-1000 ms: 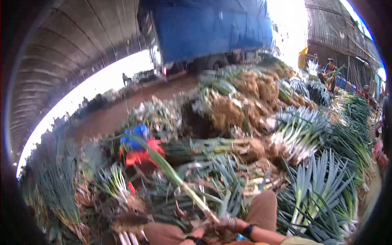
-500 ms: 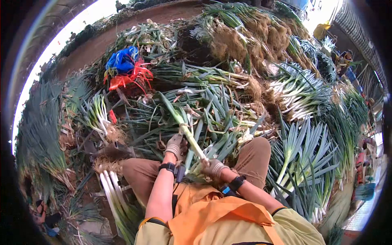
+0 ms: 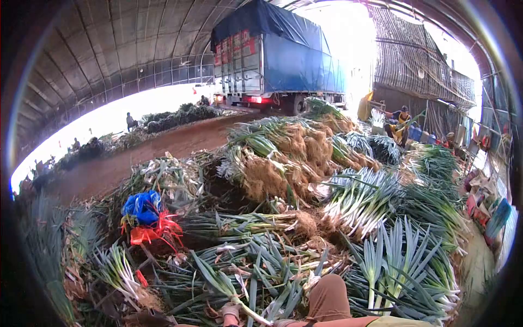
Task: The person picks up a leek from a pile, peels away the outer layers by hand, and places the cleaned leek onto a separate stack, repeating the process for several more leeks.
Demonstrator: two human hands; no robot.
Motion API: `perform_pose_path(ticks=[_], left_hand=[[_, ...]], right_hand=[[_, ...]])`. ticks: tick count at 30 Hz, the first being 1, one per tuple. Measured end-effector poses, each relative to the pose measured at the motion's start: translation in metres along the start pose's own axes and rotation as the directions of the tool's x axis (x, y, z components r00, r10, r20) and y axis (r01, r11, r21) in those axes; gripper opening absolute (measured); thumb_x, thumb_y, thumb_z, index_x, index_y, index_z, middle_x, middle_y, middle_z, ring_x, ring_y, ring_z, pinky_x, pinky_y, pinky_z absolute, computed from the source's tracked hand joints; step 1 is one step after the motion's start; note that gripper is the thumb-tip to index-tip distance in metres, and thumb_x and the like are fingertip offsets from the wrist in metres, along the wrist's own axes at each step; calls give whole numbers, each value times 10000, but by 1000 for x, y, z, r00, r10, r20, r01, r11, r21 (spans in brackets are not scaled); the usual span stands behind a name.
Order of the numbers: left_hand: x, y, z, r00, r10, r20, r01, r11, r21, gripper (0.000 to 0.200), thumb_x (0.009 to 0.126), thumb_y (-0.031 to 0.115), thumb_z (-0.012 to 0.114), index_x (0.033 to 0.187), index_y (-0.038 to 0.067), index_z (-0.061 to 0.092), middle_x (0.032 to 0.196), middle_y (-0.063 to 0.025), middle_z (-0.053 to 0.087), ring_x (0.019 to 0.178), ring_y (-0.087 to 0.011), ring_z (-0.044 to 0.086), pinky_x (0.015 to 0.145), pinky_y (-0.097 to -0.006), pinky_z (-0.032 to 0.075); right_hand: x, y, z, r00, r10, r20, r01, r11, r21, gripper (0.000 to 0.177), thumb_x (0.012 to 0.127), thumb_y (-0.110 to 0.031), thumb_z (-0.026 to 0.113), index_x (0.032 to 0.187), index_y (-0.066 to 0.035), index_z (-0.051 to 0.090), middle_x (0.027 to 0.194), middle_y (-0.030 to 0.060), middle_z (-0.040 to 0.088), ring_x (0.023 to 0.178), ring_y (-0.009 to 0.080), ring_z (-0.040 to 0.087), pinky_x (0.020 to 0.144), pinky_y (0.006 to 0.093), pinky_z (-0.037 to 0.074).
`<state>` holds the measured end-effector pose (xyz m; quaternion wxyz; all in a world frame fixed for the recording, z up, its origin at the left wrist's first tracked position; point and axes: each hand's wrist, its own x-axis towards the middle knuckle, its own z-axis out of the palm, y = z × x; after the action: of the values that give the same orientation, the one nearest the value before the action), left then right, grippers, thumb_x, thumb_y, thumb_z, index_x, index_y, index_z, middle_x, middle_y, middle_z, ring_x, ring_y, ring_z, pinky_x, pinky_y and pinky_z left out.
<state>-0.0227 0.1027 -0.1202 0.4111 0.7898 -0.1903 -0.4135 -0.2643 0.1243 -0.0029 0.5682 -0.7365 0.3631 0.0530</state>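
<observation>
At the bottom edge of the view, my left hand [image 3: 230, 312], in a pale glove, is closed round a leek [image 3: 243, 307] whose green leaves point up and to the left. My right hand [image 3: 283, 322] is mostly cut off by the lower edge, near the white end of that leek; its fingers are hidden. Loose leeks [image 3: 261, 272] lie just beyond my hands. My bent knee [image 3: 329, 297] is to the right. Cleaned leeks with white stems [image 3: 362, 201] lie farther off on the right.
Rooty leek bundles [image 3: 283, 152] are heaped ahead. Blue and red plastic ties [image 3: 144, 210] sit at the left. A truck with a blue cover [image 3: 294, 60] stands at the back. A person in a dark and yellow top [image 3: 402, 117] is at the back right.
The view has tilted up, so my hands and the leek now sit at the bottom edge. The truck and the arched roof have come into view.
</observation>
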Motion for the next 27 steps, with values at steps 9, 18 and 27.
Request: perform_pose_path(ticks=[9, 18, 27], left_hand=[[8, 9, -8, 945, 316, 84, -323, 863, 389, 136, 698, 131, 609, 810, 54, 607, 719, -43, 621, 636, -163, 561, 630, -283, 457], [-204, 128, -22, 498, 347, 795, 129, 877, -464, 157, 753, 51, 612, 904, 26, 577, 795, -28, 581, 730, -111, 542, 677, -239, 451], [-141, 74, -26, 955, 174, 240, -154, 983, -102, 156, 829, 133, 484, 874, 31, 593, 646, -90, 584, 499, -137, 536, 450, -257, 446]], right_hand=[[-10, 10, 14, 996, -77, -51, 74, 996, -48, 247, 731, -102, 620, 947, -3, 552, 680, 62, 517, 554, 178, 473, 506, 317, 433], [21, 38, -4, 999, -38, -1, 29, 760, 650, 228, 829, -86, 449, 1036, -30, 527, 908, 66, 563, 765, 146, 503, 710, 271, 430], [11, -9, -12, 974, 170, -147, -216, 885, -412, 309, 743, -275, 572, 901, -11, 592, 803, 186, 610, 721, 320, 588, 631, 392, 469]])
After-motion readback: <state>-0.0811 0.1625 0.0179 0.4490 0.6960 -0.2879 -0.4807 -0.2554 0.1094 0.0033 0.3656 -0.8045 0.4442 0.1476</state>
